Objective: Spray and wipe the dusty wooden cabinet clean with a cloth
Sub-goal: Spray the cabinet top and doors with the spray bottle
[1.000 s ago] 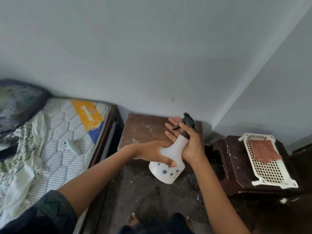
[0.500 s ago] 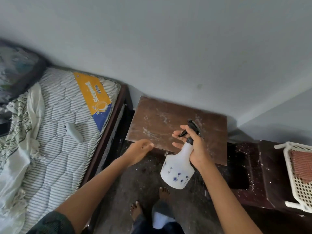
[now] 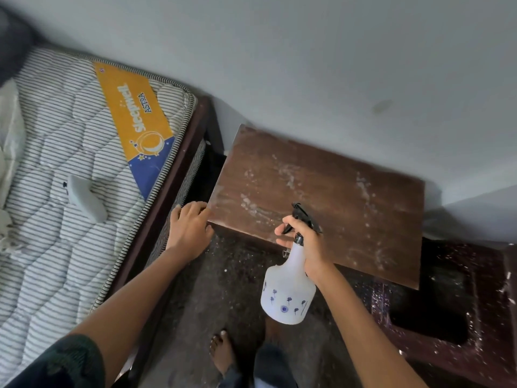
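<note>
A low wooden cabinet stands against the wall, its brown top streaked with white dust. My right hand grips the neck of a white spray bottle with a black trigger head, held over the cabinet's front edge; the nozzle points toward the top. My left hand rests on the cabinet's front left corner, fingers curled over the edge. No cloth shows in view.
A bed with a striped mattress and a dark frame lies close to the left of the cabinet; a small white object sits on it. A dark dusty stool stands to the right. My bare foot is on the speckled floor.
My left hand let go of the bottle and moved left to the cabinet's corner. The view tilted down and closer to the cabinet; the white basket left the frame.
</note>
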Demonstrator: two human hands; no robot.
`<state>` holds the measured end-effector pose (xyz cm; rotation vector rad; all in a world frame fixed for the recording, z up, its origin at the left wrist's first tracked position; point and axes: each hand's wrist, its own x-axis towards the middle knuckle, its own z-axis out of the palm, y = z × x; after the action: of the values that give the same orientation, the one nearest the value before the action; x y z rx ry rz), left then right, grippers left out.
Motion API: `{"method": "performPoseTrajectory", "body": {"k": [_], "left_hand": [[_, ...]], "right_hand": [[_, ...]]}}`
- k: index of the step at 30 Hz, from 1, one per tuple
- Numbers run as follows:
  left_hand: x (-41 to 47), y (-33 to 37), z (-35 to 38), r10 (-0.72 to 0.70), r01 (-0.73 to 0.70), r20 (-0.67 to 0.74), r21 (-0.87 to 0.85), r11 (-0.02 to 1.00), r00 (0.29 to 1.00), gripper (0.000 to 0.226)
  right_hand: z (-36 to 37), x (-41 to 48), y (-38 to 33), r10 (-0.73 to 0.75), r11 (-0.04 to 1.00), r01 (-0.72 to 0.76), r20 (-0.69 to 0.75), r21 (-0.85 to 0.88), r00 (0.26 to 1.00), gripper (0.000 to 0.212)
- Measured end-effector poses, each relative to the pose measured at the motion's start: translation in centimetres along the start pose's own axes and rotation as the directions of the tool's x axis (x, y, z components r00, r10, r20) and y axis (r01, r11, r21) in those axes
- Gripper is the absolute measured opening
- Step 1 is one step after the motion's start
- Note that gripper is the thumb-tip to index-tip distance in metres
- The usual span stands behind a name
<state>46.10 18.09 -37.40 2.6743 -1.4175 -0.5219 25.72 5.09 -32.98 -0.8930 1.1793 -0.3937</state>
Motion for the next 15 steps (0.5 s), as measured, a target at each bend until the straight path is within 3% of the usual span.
{"method": "performPoseTrajectory", "body": {"k": [7,11,13,15], "left_hand": [[1.3,-3.6,0.8,-0.163,0.182,-0.107,0.198,0.963,0.981,0.083],[1.6,-6.2,0.9,-0.299,0.274,0.086,0.22,0.936,0.95,0.087],[1.8,-5.9,1.1,-0.293,0.245,0.18,0.247,0.938,0.939,0.085],[2.0,-5.0,1.5,-0.264,0.212,0.187,0.259,0.942,0.946,0.082]], "right_hand": [[0.9,1.6,1.4,-0.007,0.998,0.003,-0.076,-0.057,0.997,0.019],[1.1,2.0,2.1,-0.018,0.998,0.007,-0.162,-0.066,0.987,0.029],[1.2,2.1,2.4,-0.013,0.992,-0.009,-0.172,-0.124,0.985,0.031],[1.2,2.1,2.3,0.005,0.991,-0.024,-0.138,-0.131,0.99,0.026]]}}
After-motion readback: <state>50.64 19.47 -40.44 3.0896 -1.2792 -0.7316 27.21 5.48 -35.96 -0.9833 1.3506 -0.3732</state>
